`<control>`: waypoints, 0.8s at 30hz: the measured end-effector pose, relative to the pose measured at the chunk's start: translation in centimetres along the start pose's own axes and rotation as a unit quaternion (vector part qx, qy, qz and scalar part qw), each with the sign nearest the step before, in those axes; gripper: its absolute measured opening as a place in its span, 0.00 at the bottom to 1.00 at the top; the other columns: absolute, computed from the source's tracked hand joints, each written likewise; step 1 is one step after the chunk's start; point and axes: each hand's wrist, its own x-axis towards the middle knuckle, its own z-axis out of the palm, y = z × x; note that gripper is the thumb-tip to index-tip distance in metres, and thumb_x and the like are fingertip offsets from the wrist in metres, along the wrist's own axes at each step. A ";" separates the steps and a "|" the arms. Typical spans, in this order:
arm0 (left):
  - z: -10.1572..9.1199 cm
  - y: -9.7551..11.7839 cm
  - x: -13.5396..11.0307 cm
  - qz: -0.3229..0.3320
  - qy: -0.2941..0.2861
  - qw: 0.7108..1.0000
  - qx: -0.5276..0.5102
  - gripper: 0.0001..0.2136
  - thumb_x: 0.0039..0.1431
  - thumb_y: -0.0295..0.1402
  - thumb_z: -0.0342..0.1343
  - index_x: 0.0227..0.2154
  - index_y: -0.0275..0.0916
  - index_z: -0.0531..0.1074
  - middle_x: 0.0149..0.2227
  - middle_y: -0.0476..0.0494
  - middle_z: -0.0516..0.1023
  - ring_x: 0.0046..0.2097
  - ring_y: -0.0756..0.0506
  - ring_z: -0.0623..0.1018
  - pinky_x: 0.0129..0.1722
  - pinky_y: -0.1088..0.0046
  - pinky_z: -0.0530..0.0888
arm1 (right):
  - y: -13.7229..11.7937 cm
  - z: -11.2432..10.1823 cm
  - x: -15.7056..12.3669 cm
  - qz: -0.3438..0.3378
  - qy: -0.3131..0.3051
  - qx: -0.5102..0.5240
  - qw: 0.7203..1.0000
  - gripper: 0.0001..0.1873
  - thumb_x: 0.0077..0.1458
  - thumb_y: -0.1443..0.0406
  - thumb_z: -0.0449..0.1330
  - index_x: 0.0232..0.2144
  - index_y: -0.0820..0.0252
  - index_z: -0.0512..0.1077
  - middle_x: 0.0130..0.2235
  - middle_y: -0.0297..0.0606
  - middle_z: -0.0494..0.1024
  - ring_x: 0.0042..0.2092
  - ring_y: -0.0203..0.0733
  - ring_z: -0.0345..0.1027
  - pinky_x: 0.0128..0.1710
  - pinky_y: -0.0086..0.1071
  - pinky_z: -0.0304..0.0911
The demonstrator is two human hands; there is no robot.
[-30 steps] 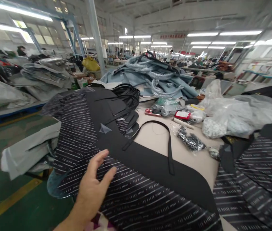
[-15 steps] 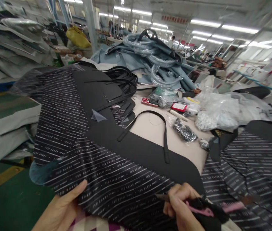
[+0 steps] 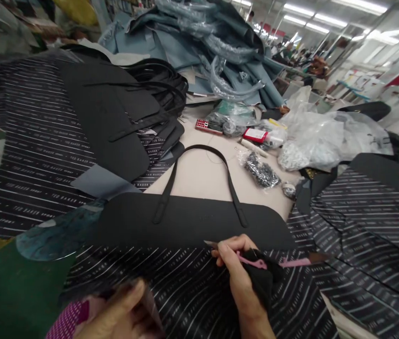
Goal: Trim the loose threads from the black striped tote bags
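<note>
My right hand (image 3: 236, 256) is closed around a slim pointed tool (image 3: 210, 244); its metal tip juts out past my fingers. Pink handle parts (image 3: 296, 262) and black material show behind that hand. Beneath it lies a bag panel: a black top band (image 3: 192, 219) with a thin looped handle (image 3: 204, 147), and a black striped lining (image 3: 185, 292) with printed lettering. The tip hovers over or touches the seam between band and lining; I cannot tell which. At the near left, my left hand (image 3: 125, 310), blurred, has its fingers curled at the lining's edge.
Similar striped panels with black bands (image 3: 103, 117) are stacked at left, more striped pieces (image 3: 369, 221) at right. Further back on the table are a red keypad phone (image 3: 208, 126), bagged black parts (image 3: 261, 170), clear plastic bags (image 3: 329, 141) and a blue material heap (image 3: 171, 52).
My view has tilted down and turned. The panel now lies straighter, its band facing me. My right hand moved up and left to the seam; my left hand's fingers have curled in.
</note>
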 end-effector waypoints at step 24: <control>5.8 -0.2 0.5 -0.027 -0.051 0.995 -0.080 0.32 0.59 0.30 0.71 0.67 0.42 0.73 0.66 0.38 0.80 0.70 0.30 0.74 0.70 0.49 0.73 | -0.9 -1.0 -1.4 0.016 0.005 -0.026 1.000 0.18 0.71 0.58 0.64 0.27 0.53 0.71 0.29 0.30 0.75 0.32 0.40 0.69 0.33 0.35 0.62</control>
